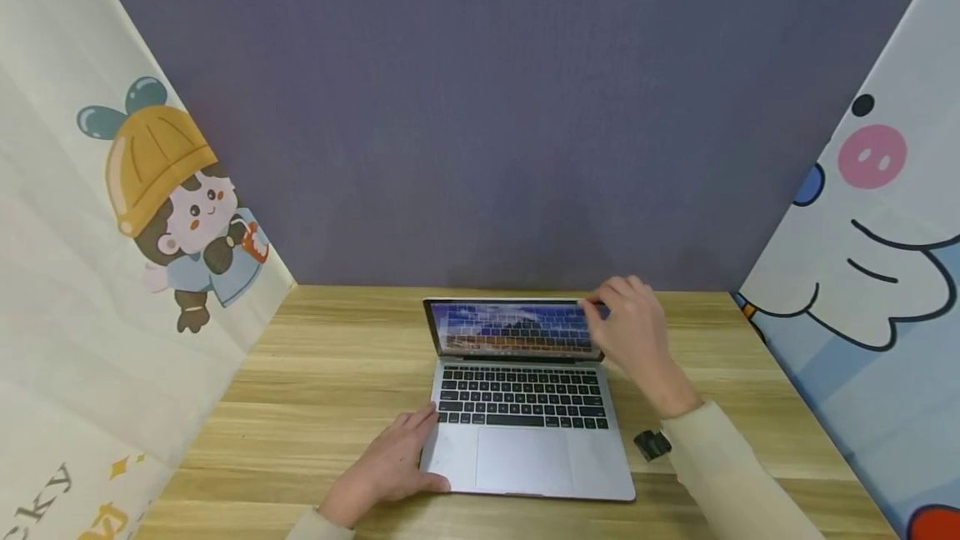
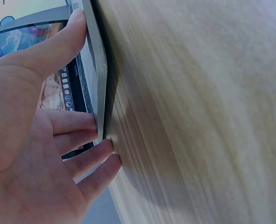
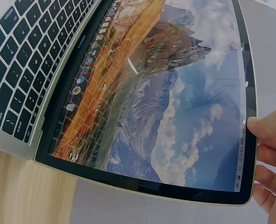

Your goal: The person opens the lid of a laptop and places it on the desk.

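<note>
A silver laptop (image 1: pixel 525 397) lies on the wooden table with its lid raised and its screen (image 1: pixel 517 327) lit with a mountain picture. At the lid's upper right corner, my right hand (image 1: pixel 633 327) pinches the rim, thumb on the screen side and fingers behind, as the right wrist view shows. My left hand (image 1: pixel 393 457) rests at the front left corner of the base. Its thumb lies along the front edge and its spread fingertips touch the left side. In the left wrist view the palm (image 2: pixel 30 172) shows, with the fingers only slightly bent.
A small black object (image 1: pixel 652 445) sits on the table (image 1: pixel 337 357) right of the laptop, close by the right sleeve (image 1: pixel 720 457). Behind the table rises a grey-purple panel (image 1: pixel 487 123). Cartoon-printed curtains (image 1: pixel 75 290) flank both sides.
</note>
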Action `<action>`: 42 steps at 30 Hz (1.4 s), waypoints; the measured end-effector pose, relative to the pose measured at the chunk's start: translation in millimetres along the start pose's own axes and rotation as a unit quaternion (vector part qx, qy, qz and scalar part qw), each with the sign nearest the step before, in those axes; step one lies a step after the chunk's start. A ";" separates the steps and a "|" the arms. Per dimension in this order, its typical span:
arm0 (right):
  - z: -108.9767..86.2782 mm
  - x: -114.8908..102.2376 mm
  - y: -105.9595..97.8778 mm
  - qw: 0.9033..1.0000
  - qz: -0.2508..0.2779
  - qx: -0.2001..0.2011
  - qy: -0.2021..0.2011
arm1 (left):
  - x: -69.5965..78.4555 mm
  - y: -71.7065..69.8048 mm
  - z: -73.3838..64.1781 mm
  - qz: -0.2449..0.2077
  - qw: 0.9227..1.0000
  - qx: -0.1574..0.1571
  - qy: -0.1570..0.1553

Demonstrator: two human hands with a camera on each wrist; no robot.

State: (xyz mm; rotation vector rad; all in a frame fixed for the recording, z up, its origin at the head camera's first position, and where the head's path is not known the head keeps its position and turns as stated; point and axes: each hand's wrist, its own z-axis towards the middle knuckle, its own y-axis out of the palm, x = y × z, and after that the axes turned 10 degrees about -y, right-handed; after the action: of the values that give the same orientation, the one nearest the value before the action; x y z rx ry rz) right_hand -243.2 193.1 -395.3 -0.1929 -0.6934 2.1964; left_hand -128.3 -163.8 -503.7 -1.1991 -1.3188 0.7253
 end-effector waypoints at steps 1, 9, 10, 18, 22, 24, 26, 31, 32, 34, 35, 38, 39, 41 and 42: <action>0.6 0.9 1.0 1.000 -0.001 -0.001 0.001 | -0.1 0.2 0.4 0.000 1.000 0.000 0.000; 4.8 7.3 8.3 1.000 -0.008 -0.009 0.009 | -0.7 1.6 1.6 -0.001 1.000 -0.002 -0.002; 5.3 8.1 9.2 1.000 -0.009 -0.010 0.009 | -0.7 1.4 1.6 -0.002 1.000 -0.002 -0.002; 8.5 14.0 14.1 1.000 -0.006 -0.020 0.020 | 0.2 1.3 2.0 0.001 1.000 -0.001 0.000; 10.9 16.7 16.0 0.999 -0.001 -0.030 0.033 | 0.7 1.9 2.4 0.002 1.000 0.001 0.003; 12.3 17.6 17.1 0.999 0.001 -0.036 0.039 | 0.7 2.0 2.4 0.002 1.000 0.002 0.003; 13.7 18.6 18.0 0.998 0.001 -0.041 0.045 | 0.7 2.1 2.3 0.002 1.000 0.003 0.003; 17.0 20.6 19.8 0.996 0.001 -0.062 0.058 | 0.4 2.6 1.9 0.003 1.000 0.002 0.003; 17.8 21.2 20.3 0.996 0.001 -0.066 0.060 | 0.4 2.7 1.7 0.003 1.000 0.002 0.003; 19.0 22.6 21.8 0.995 0.001 -0.073 0.065 | 0.2 2.7 1.2 0.004 1.000 0.003 0.004; 19.6 23.4 22.8 0.995 0.001 -0.075 0.066 | 0.2 2.5 0.8 0.004 1.000 0.003 0.004; 20.8 25.9 25.6 0.995 0.001 -0.078 0.068 | 0.1 1.9 -0.3 0.001 1.000 0.003 0.005; 21.1 26.7 26.6 0.995 0.000 -0.077 0.069 | 0.2 1.7 -0.5 0.000 1.000 0.002 0.005; 21.7 28.2 28.3 0.995 0.001 -0.076 0.068 | 0.2 1.6 -1.0 -0.002 1.000 -0.002 0.004; 22.2 28.6 28.7 0.995 0.001 -0.076 0.069 | 0.1 1.7 -1.2 -0.002 1.000 -0.002 0.004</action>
State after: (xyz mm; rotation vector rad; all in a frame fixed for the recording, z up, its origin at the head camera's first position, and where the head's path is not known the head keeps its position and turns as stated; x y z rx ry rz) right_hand -288.9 190.1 -389.6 -0.4203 -0.7827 2.1097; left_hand -126.7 -163.5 -505.1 -1.2021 -1.3151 0.7147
